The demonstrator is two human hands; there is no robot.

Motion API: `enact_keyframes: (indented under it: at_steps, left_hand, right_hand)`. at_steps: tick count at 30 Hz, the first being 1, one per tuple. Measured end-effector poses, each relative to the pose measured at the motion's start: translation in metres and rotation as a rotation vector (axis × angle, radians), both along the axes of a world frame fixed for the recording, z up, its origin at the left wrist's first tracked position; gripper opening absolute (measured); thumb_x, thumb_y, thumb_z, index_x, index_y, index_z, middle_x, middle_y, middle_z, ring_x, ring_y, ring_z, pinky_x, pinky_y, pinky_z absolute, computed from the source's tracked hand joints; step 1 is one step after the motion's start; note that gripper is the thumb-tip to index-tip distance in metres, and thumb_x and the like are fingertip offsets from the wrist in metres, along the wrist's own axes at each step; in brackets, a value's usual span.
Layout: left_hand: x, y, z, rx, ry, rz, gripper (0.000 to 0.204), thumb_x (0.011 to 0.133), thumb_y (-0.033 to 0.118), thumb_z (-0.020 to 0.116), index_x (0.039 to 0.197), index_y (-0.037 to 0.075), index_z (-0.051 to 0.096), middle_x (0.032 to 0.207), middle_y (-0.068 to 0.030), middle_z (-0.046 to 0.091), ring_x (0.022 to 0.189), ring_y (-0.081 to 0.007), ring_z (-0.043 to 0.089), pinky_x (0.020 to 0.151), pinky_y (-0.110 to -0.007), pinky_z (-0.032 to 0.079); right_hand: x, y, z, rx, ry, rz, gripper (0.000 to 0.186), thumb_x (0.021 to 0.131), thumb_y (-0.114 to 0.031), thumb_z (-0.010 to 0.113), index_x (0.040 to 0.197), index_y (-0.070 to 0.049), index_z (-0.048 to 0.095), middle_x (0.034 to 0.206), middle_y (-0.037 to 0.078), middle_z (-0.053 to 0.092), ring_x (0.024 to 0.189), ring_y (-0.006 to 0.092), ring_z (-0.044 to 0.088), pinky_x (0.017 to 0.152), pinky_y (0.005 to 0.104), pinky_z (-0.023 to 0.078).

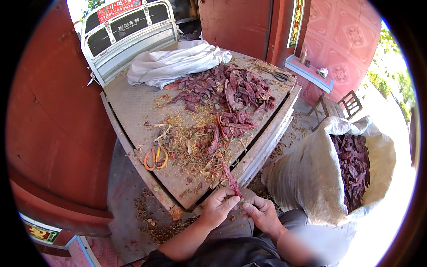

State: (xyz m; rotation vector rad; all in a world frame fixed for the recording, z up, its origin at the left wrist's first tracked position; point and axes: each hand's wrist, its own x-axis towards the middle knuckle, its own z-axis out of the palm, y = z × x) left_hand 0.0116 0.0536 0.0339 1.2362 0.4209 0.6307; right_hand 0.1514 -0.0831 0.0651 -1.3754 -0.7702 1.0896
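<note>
My left hand (219,205) holds an upright dried red pepper (231,180) by its lower part, over the near edge of a truck bed. Close beside it, my right hand (259,213) is closed in a pinch at the pepper's lower end. On the metal bed (132,118) ahead lie a heap of dried peppers (229,86) and scattered seeds, stems and bits (187,151). Orange-handled scissors (155,156) rest on the left part of the bed. A big woven sack (293,173) stands open at my right, holding many dried peppers (349,171).
A folded white sack (173,64) lies at the bed's back, dark scissors (279,75) at its far right. A red wall (62,111) rises at the left. A wooden chair (331,106) stands by a pink tiled wall (338,40) with a small ledge (302,71).
</note>
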Motion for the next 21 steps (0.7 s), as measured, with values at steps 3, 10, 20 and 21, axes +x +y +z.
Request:
enact_keyframes:
  at_steps: [3, 10, 20, 21]
  left_hand:
    - [0.002, -0.007, 0.001, 0.274, 0.092, 0.065, 0.011, 0.1, 0.013, 0.074, 0.102, 0.003, 0.068, 0.082, -0.0036, 0.066, 0.072, -0.0133, 0.063, 0.068, -0.028, 0.051]
    - [0.003, -0.021, 0.057, 1.411, 0.242, 0.098, 0.034, 0.085, 0.025, 0.082, 0.114, 0.01, 0.072, 0.108, -0.0045, 0.07, 0.107, -0.0207, 0.066, 0.105, -0.045, 0.044]
    - [0.007, -0.032, 0.044, 1.124, 0.257, -0.205, 0.02, 0.093, 0.015, 0.074, 0.106, 0.002, 0.066, 0.09, -0.0167, 0.067, 0.085, -0.0404, 0.066, 0.074, -0.048, 0.052]
    - [0.009, -0.035, 0.044, 1.099, 0.257, -0.193, 0.019, 0.093, 0.013, 0.073, 0.106, 0.002, 0.066, 0.09, -0.0171, 0.067, 0.085, -0.0409, 0.066, 0.073, -0.049, 0.052]
  right_hand:
    - [0.01, -0.012, 0.001, -0.042, -0.073, -0.024, 0.022, 0.106, -0.021, 0.067, 0.101, 0.0, 0.071, 0.085, 0.002, 0.07, 0.073, 0.0081, 0.066, 0.067, 0.0259, 0.055]
    - [0.041, -0.043, 0.015, -0.058, -0.77, 0.153, 0.016, 0.095, -0.018, 0.071, 0.091, -0.003, 0.07, 0.079, 0.013, 0.065, 0.072, 0.0303, 0.066, 0.068, 0.0404, 0.055]
    - [0.046, -0.061, 0.038, 0.113, -0.56, 0.162, 0.018, 0.099, -0.02, 0.074, 0.099, -0.003, 0.069, 0.082, 0.009, 0.067, 0.075, 0.0212, 0.068, 0.068, 0.0361, 0.054]
    - [0.045, -0.065, 0.037, 0.123, -0.473, 0.143, 0.018, 0.1, -0.02, 0.074, 0.099, -0.003, 0.069, 0.082, 0.008, 0.066, 0.075, 0.0184, 0.068, 0.068, 0.0346, 0.053]
